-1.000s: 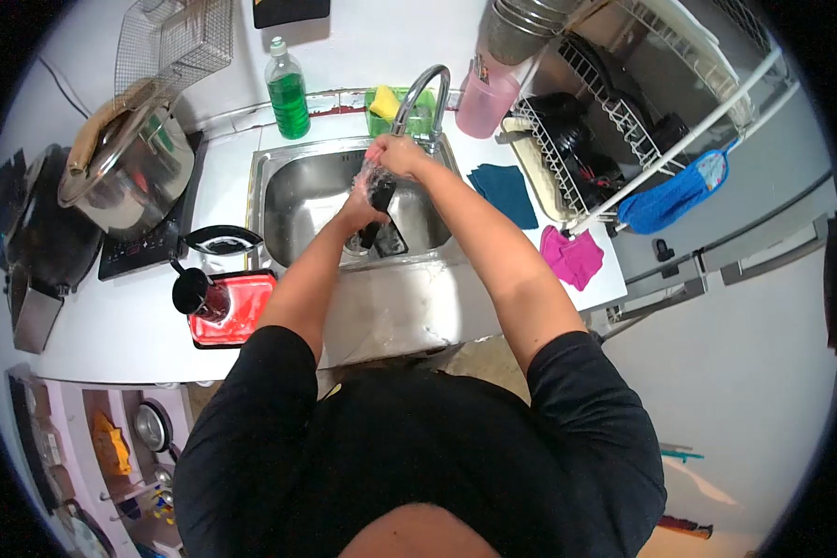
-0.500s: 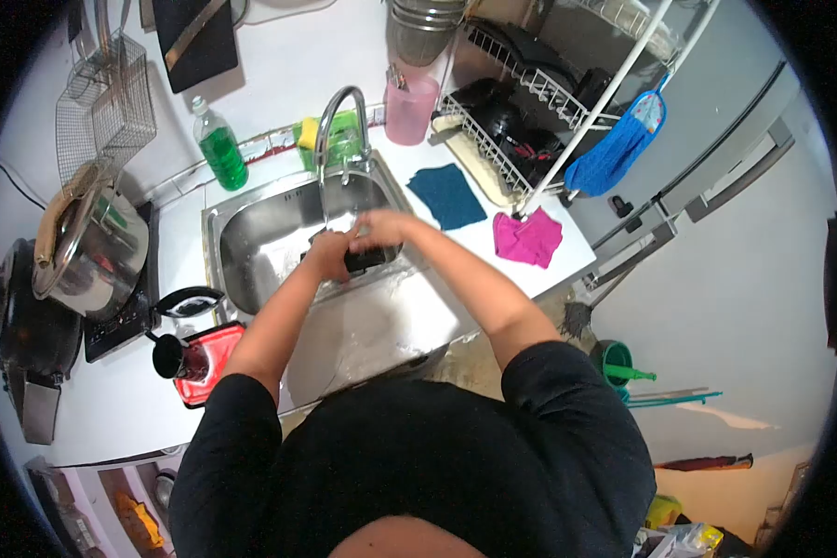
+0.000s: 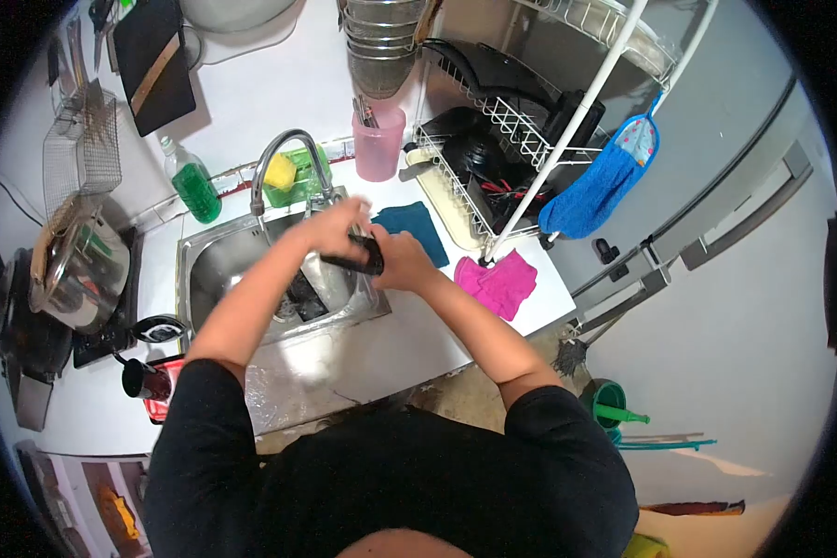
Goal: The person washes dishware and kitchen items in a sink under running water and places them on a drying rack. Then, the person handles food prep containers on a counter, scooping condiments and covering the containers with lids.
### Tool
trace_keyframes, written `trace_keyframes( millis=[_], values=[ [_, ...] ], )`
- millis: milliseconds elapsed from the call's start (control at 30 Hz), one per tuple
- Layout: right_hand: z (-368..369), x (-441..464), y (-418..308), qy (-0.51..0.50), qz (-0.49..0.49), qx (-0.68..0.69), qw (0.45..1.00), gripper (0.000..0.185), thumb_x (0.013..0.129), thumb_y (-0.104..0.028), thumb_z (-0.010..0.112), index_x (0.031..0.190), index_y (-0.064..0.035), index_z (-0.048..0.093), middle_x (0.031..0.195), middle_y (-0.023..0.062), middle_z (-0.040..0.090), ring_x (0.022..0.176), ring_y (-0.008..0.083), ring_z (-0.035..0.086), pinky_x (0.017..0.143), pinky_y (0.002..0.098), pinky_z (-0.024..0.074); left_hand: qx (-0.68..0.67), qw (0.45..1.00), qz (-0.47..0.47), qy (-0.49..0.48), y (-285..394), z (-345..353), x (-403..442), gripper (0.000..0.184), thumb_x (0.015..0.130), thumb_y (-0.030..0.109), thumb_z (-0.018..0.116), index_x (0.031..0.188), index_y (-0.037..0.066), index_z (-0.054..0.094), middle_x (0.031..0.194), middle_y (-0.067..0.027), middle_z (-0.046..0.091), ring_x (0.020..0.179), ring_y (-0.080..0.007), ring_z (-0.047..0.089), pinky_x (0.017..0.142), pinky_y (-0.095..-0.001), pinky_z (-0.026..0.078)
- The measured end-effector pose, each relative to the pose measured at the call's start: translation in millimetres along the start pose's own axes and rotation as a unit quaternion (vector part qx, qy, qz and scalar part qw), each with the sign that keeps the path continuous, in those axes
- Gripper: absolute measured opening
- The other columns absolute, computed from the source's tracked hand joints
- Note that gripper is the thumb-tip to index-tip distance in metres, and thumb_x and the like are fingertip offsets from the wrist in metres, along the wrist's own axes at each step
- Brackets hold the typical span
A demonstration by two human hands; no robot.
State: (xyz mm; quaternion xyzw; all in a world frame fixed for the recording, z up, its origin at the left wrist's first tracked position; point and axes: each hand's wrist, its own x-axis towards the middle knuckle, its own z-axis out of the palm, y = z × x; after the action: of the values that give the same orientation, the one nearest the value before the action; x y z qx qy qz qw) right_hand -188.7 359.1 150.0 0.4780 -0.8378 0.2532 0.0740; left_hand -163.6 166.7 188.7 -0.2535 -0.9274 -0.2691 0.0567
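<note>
**2 hands on a black item at the sink's right edge**

A person in a black T-shirt [image 3: 391,493], seen from above, holds a small black item [image 3: 363,258] over the right side of a steel sink [image 3: 212,279]. The right hand [image 3: 407,260] has its grip clamped on the item's right end. The left hand [image 3: 330,231] is over the item's left part, fingers spread; its grip cannot be told (the hand is blurred).

Inside the sink lies a flat dark piece [image 3: 304,299]. The curved tap [image 3: 288,139] rises at the back, near a green caddy [image 3: 299,189] with a yellow sponge [image 3: 279,172]. A bottle [image 3: 195,192] of green liquid stands to their left; a pink cup [image 3: 378,149] of utensils stands to the right.

On the white worktop [image 3: 74,414], right of the sink, lie 2 cloths: a teal cloth [image 3: 417,232] just beyond the right hand, and a pink cloth [image 3: 499,284] nearer the corner. A rack [image 3: 470,209] of dark dishes stands behind them, a blue mitt [image 3: 600,186] hanging from its post.
</note>
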Motion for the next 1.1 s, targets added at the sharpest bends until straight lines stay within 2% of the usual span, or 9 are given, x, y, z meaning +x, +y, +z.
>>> trace_keyframes(
  millis=[133,333,400,467,533,667,800,867,1100],
  values=[
    [-23.6,-13.9,26.5,-0.028,-0.025,-0.065,0.997,0.072,0.050,-0.021,0.073,0.113,-0.0141,0.040,0.084,0.0143,0.055,0.083,0.0345,0.052,0.069,0.0438,0.0426,0.152,0.985,0.039,0.077,18.9,-58.0,100.3,0.032,0.065,0.019,0.062,0.090,0.002,0.054,0.100,-0.0194,0.052,0.090,-0.0318,0.052,0.079,-0.0376,0.042],
    [-36.2,-39.7,24.1,-0.026,0.064,-0.151,0.986,0.064,0.052,-0.018,0.071,0.113,-0.0168,0.050,0.101,0.0127,0.051,0.097,0.0291,0.047,0.078,0.0417,0.0379,0.209,0.961,-0.107,-0.149,43.8,-72.6,129.8,0.026,0.067,0.009,0.055,0.092,0.002,0.057,0.093,-0.0181,0.057,0.086,-0.0323,0.054,0.074,-0.0346,0.045],
    [-40.6,-45.4,30.2,-0.012,0.075,-0.175,0.982,0.065,0.052,-0.017,0.071,0.114,-0.0177,0.049,0.106,0.0119,0.049,0.101,0.0278,0.045,0.080,0.0418,0.0363,0.271,0.959,0.064,0.058,34.7,-60.6,135.2,0.033,0.068,0.008,0.056,0.101,0.003,0.057,0.096,-0.0168,0.057,0.090,-0.0327,0.054,0.078,-0.0354,0.045],
    [-40.7,-48.5,33.0,0.008,0.033,-0.164,0.986,0.067,0.053,-0.021,0.073,0.115,-0.0195,0.048,0.105,0.0100,0.046,0.102,0.0270,0.042,0.081,0.0436,0.0332,0.217,0.965,0.091,0.116,46.7,-58.4,159.8,0.039,0.068,0.007,0.058,0.107,0.004,0.054,0.101,-0.0167,0.056,0.093,-0.0323,0.053,0.081,-0.0365,0.044],
    [-51.5,-44.1,33.6,0.022,0.024,-0.154,0.988,0.066,0.054,-0.020,0.073,0.115,-0.0188,0.048,0.108,0.0096,0.045,0.104,0.0273,0.040,0.082,0.0452,0.0318,0.129,0.904,0.159,0.376,65.8,-57.6,189.9,0.042,0.069,0.007,0.058,0.111,0.008,0.052,0.104,-0.0158,0.054,0.094,-0.0316,0.053,0.080,-0.0373,0.045],
    [-102.3,-23.7,18.5,0.107,-0.016,-0.188,0.976,0.063,0.048,-0.018,0.071,0.109,-0.0185,0.053,0.106,0.0079,0.047,0.100,0.0256,0.042,0.080,0.0438,0.0314,0.273,0.879,0.150,0.361,68.1,-82.3,234.0,0.046,0.069,0.006,0.058,0.113,0.015,0.052,0.104,-0.0131,0.054,0.087,-0.0306,0.057,0.073,-0.0382,0.048],
    [-165.8,9.5,8.0,0.207,-0.071,-0.245,0.945,0.057,0.051,-0.019,0.068,0.106,-0.0128,0.056,0.097,0.0095,0.048,0.092,0.0252,0.044,0.073,0.0396,0.0299,0.433,0.878,0.126,0.158,70.7,-110.6,266.6,0.028,0.075,0.010,0.052,0.102,0.017,0.056,0.095,-0.0076,0.056,0.080,-0.0282,0.061,0.067,-0.0384,0.050],
    [-181.8,31.8,10.3,0.254,-0.048,-0.297,0.919,0.057,0.052,-0.022,0.066,0.106,-0.0087,0.056,0.093,0.0122,0.050,0.089,0.0259,0.045,0.071,0.0393,0.0303,0.460,0.849,0.177,0.190,92.0,-133.9,271.3,0.015,0.064,0.018,0.062,0.072,0.005,0.061,0.073,-0.0141,0.062,0.064,-0.0282,0.062,0.057,-0.0356,0.051],
    [-215.1,109.5,38.7,0.234,0.191,-0.358,0.884,0.045,0.066,-0.034,0.062,0.101,-0.0068,0.058,0.094,0.0203,0.056,0.092,0.0353,0.049,0.074,0.0479,0.0353,0.472,0.855,0.173,0.128,100.1,-174.4,311.3,0.015,0.069,0.014,0.053,0.064,0.003,0.061,0.063,-0.0179,0.059,0.061,-0.0316,0.061,0.055,-0.0395,0.049]
  ],
)
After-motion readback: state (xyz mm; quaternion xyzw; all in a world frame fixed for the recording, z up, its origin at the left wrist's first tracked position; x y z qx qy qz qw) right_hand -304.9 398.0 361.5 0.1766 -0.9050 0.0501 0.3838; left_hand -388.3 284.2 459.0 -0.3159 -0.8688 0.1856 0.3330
